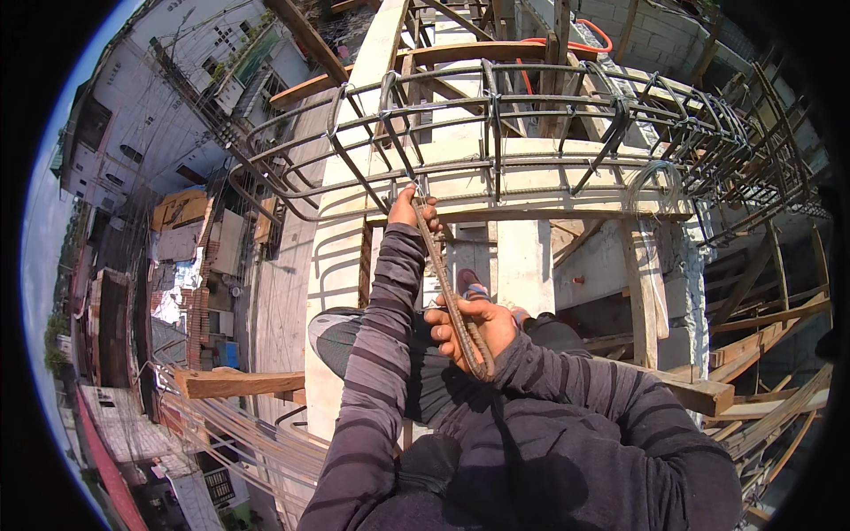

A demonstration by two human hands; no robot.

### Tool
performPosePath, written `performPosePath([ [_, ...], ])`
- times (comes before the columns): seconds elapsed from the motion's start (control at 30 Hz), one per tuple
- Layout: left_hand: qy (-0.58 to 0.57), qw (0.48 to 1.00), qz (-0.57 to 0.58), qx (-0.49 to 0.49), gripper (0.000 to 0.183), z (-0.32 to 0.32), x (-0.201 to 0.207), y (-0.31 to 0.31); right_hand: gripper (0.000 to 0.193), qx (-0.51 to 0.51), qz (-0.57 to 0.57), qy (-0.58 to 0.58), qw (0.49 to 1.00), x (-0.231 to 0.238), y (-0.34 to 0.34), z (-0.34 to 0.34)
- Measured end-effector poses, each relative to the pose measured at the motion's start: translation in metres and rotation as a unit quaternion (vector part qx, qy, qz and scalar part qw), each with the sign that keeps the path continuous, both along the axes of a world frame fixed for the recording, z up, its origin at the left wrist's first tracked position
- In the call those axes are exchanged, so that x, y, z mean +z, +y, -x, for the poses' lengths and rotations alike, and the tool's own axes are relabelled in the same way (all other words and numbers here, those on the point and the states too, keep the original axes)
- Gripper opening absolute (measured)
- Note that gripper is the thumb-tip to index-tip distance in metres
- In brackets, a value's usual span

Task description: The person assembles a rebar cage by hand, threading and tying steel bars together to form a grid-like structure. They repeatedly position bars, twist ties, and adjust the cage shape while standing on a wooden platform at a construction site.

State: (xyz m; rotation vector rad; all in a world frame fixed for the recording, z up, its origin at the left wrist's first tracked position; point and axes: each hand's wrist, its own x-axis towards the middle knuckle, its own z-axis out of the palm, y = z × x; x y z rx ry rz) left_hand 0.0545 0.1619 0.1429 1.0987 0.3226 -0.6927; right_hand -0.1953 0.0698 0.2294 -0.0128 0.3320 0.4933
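Observation:
A doubled-over, rusty steel rod (452, 296), bent round at its lower end, runs slantwise between my two hands. My left hand (407, 211) is closed around its upper end, right against the lower bars of a rebar cage (491, 111). A bit of thin tie wire shows at the fingertips there; whether the fingers also pinch it is hard to make out. Lower down and nearer my body, my right hand (478, 332) is wrapped round the rod close to its bend. The cage lies crosswise ahead of me, its long bars joined by square stirrups.
Pale formwork boards (341, 257) lie under the cage. A bundle of thin wire (653, 186) hangs at its right part. Timber props (646, 301) and loose lumber (761, 345) crowd the right. A wooden beam end (239, 383) juts out left, above rooftops far below. Another person's foot (469, 281) shows beneath.

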Motion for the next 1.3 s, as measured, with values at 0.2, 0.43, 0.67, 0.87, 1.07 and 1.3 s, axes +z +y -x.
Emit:
performPosePath([
  [0.2,-0.019,0.971,0.236,-0.036,0.052,0.009,-0.01,0.008,0.019,0.092,-0.129,-0.093,0.983,-0.017,0.004,0.001],
  [0.43,-0.059,0.997,-0.054,-0.005,0.051,0.01,-0.031,-0.019,0.033,0.207,0.789,-0.089,0.571,-0.07,-0.017,0.001],
  [0.67,-0.281,0.672,-0.68,-0.089,0.048,-0.009,0.019,-0.042,0.035,0.228,0.884,-0.118,0.391,-0.105,-0.061,-0.007],
  [0.87,-0.139,0.982,-0.122,0.034,0.024,-0.006,-0.002,-0.034,0.03,0.13,0.953,-0.132,0.241,-0.093,-0.148,-0.027],
  [1.07,-0.109,0.991,-0.071,-0.025,0.022,-0.024,-0.024,-0.022,0.028,0.086,0.102,-0.203,0.97,-0.084,-0.144,0.017],
  [1.3,-0.23,0.952,-0.189,-0.071,0.016,-0.017,-0.024,-0.014,0.043,0.087,-0.119,-0.154,0.977,-0.084,-0.088,0.035],
])
